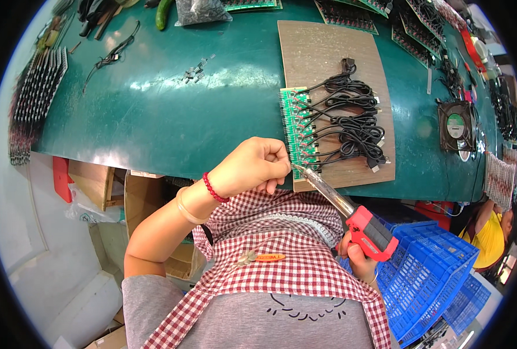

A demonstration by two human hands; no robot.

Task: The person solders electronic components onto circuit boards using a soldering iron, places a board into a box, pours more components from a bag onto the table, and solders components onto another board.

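A green circuit board panel (298, 125) lies along the left part of a brown wooden board (334, 52). Black cables (351, 128), bundled in loops, run from the panel to the right. My left hand (264, 166) is closed at the panel's near left edge, fingertips pinched; whatever is between them is too small to make out. Below the wooden board, my right hand (357, 259) grips a red and black soldering gun (370, 231). Its metal tip reaches the near end of the panel, close to my left fingertips.
Small loose parts (194, 71) lie on the green table (171, 122), with a black cable (116, 55) at far left. A black fan (457, 125) stands at the right. Blue crates (427, 267) sit below the table's edge. A person in yellow (488, 235) is further right.
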